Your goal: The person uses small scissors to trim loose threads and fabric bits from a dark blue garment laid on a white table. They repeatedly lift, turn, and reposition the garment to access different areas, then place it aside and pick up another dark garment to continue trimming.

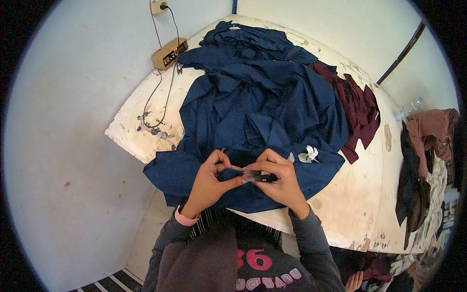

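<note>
A large dark blue garment (262, 107) lies heaped in folds on the table, its near part hanging over the front edge. White leaf-shaped decoration (309, 155) shows on it, right of my hands. My left hand (209, 180) is closed, pinching a bit of the blue cloth between thumb and fingers. In my closed right hand (283, 181) is a small black and silver tool that looks like thread snips (265, 177). Its tip points left, close to my left fingertips. The fingertips of both hands nearly meet, so the exact spot of cloth between them is partly hidden.
The pale, stained table (350, 209) runs under the cloth. More blue cloth (253, 41) and maroon cloth (360, 112) lie behind and right. A box with cables (170, 53) stands by the left wall. At right are a plastic bottle (409, 109), brown clothes (430, 131) and another person's hand (354, 281).
</note>
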Demonstrator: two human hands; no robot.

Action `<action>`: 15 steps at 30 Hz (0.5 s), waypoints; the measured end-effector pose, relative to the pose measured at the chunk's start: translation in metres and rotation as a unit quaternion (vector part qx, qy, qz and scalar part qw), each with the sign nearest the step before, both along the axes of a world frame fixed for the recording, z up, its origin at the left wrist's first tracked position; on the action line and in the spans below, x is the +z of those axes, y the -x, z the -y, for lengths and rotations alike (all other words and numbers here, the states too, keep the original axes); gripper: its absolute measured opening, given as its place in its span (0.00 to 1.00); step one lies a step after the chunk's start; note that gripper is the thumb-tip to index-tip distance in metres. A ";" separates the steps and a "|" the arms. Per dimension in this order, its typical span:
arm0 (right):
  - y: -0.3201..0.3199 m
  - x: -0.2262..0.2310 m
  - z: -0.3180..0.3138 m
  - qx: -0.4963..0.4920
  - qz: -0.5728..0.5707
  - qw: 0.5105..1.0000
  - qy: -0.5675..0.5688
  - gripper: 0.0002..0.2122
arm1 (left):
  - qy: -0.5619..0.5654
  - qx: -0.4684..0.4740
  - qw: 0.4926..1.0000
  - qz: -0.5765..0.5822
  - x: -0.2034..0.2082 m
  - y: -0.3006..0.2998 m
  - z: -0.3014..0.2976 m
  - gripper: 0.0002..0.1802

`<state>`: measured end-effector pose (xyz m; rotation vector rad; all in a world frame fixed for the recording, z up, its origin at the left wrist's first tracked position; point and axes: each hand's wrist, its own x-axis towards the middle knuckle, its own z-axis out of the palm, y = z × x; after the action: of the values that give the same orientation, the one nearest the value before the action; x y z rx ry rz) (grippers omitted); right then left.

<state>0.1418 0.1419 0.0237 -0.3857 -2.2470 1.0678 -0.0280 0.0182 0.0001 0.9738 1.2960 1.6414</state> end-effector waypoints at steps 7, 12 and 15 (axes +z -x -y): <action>0.009 0.004 -0.004 -0.076 -0.016 0.995 -0.059 0.12 | -0.022 -0.069 0.988 -0.136 -0.005 0.004 0.006 0.13; 0.004 0.010 -0.002 -0.125 0.037 0.981 -0.144 0.10 | -0.019 -0.053 0.968 -0.243 0.016 -0.003 0.006 0.22; 0.005 0.026 0.014 -0.171 -0.023 0.981 -0.090 0.10 | -0.021 0.029 0.959 -0.282 0.023 -0.008 0.009 0.22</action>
<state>0.1372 0.1282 0.0496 -0.6360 -2.1164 0.6824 -0.0199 0.0092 0.0231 1.5159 1.6747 1.4876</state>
